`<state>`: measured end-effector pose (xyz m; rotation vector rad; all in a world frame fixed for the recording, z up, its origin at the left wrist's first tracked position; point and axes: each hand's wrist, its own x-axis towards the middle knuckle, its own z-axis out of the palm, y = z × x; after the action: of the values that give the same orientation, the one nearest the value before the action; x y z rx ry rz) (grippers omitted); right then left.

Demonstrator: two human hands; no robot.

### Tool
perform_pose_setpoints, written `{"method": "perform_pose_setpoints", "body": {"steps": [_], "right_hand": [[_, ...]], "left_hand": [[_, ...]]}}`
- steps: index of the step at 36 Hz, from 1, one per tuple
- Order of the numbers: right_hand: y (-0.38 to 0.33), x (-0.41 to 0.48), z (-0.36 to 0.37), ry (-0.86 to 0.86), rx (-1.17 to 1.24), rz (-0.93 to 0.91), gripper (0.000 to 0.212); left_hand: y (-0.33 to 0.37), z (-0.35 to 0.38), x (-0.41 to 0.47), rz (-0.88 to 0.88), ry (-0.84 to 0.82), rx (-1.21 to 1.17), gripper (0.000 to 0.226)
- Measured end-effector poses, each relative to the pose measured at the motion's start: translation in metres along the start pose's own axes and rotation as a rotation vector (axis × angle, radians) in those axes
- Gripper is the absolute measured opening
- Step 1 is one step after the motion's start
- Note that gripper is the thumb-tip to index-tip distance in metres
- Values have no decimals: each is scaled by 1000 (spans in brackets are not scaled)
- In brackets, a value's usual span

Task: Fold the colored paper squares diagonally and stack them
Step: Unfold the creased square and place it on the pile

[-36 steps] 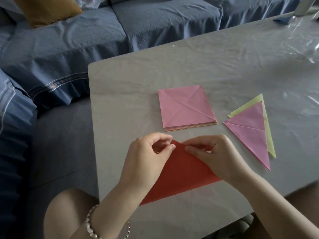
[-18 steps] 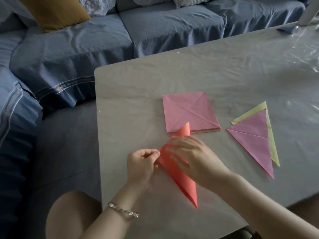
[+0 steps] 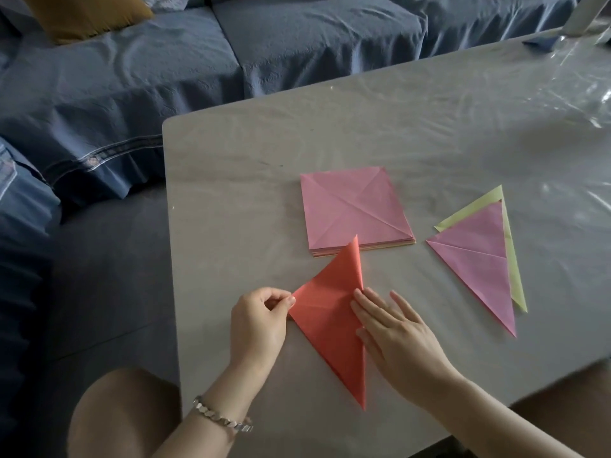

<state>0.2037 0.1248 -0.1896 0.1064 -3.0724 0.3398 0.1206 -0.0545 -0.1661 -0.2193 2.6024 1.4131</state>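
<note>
A red paper (image 3: pixel 330 312), folded into a triangle, lies near the table's front edge, its far tip curling upward. My left hand (image 3: pixel 259 323) pinches its left corner between thumb and fingers. My right hand (image 3: pixel 395 332) lies flat with fingers spread, pressing on the paper's right folded edge. Behind it sits a stack of paper squares (image 3: pixel 355 209) with a creased pink sheet on top. To the right, a pink folded triangle (image 3: pixel 476 259) rests on a yellow-green folded triangle (image 3: pixel 510 259).
The grey table (image 3: pixel 231 200) has a clear plastic cover, wrinkled at the far right. A blue sofa (image 3: pixel 165 61) with a mustard cushion (image 3: pixel 86 11) runs along the far side. My bare knee (image 3: pixel 122 414) shows below the table's left edge.
The red paper went from a wide triangle held in both hands to a narrow upright one lying flatter. My right hand has opened and slid to the right onto the fold; the left keeps its pinch.
</note>
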Motion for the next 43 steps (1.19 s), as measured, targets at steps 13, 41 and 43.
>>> {"method": "perform_pose_setpoints", "body": {"steps": [13, 41, 43], "right_hand": [[19, 53, 1, 101, -84, 118, 48], [32, 62, -22, -315, 22, -1, 126], [29, 53, -21, -328, 24, -15, 132]], "left_hand": [[0, -2, 2, -18, -14, -27, 23], [-1, 2, -1, -13, 23, -18, 24], [-1, 2, -1, -18, 22, -20, 25]]}}
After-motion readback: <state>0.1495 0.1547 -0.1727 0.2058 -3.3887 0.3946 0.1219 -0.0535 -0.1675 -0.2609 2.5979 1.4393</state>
